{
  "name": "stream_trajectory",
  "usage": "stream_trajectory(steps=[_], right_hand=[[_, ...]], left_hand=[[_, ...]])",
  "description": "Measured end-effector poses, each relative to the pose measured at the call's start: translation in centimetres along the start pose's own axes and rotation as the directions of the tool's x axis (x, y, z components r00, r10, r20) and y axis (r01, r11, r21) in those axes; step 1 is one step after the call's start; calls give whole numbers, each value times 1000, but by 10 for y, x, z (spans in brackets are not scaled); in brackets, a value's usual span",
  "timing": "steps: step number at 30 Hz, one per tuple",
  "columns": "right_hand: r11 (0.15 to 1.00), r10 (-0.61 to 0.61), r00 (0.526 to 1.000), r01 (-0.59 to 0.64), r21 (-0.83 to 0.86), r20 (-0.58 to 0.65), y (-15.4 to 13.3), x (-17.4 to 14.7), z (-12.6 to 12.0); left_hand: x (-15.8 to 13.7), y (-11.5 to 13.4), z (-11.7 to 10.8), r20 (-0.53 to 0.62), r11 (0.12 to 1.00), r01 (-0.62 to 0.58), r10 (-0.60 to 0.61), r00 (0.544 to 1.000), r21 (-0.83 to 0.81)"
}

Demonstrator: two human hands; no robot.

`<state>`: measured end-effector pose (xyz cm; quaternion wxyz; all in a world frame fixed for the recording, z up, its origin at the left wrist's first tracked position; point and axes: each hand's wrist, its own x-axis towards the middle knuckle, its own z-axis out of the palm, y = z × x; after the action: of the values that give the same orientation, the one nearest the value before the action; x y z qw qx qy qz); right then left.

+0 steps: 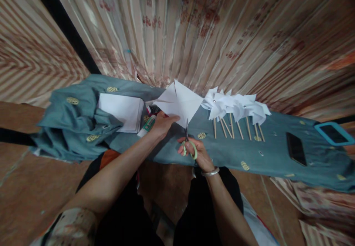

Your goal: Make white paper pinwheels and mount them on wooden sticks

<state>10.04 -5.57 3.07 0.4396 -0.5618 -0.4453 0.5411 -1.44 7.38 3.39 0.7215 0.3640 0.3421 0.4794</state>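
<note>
My left hand (163, 123) pinches the lower left edge of a white square of paper (184, 100), held just above the table. Slits run inward from the paper's left and top corners. In my right hand (198, 150) are scissors (190, 148) with pale green handles, my fingers wrapped about the loops. Their blades point up and meet the paper's bottom corner. Just left of my left hand lies a green and white glue stick (147, 125), with a small dark and red item (153, 110) partly hidden behind the hand.
A stack of white paper (122, 109) rests on the left of the cloth-covered table (177, 153). Several paper pinwheels (235, 107) on wooden sticks lie right of centre. Farther right are a dark phone (296, 149) and a blue-framed device (334, 133). A curtain (166, 31) hangs behind.
</note>
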Motion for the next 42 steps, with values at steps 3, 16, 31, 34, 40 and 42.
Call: stream_trajectory(steps=[3,16,31,34,40,42], right_hand=[[1000,1,1000,-1,3,4,3,0,-1],[1000,-13,1000,13,-11,18,2,0,-2],[1000,-2,1000,2,0,28,2,-1,-4],[1000,6,999,-5,-4,34,1,-1,-4],[1000,18,999,-18,-3,28,1,-1,-4],[1000,18,999,-18,-5,31,2,-1,-4]], left_hand=[[2,-2,-1,-4,1000,-16,16,1000,12],[-1,-2,0,23,997,-28,26,999,74],[0,1,-1,43,996,-24,21,999,84],[0,2,-2,41,997,-26,23,999,78],[-1,1,-1,49,995,-37,33,998,92],[-1,0,-1,43,995,-36,32,999,98]])
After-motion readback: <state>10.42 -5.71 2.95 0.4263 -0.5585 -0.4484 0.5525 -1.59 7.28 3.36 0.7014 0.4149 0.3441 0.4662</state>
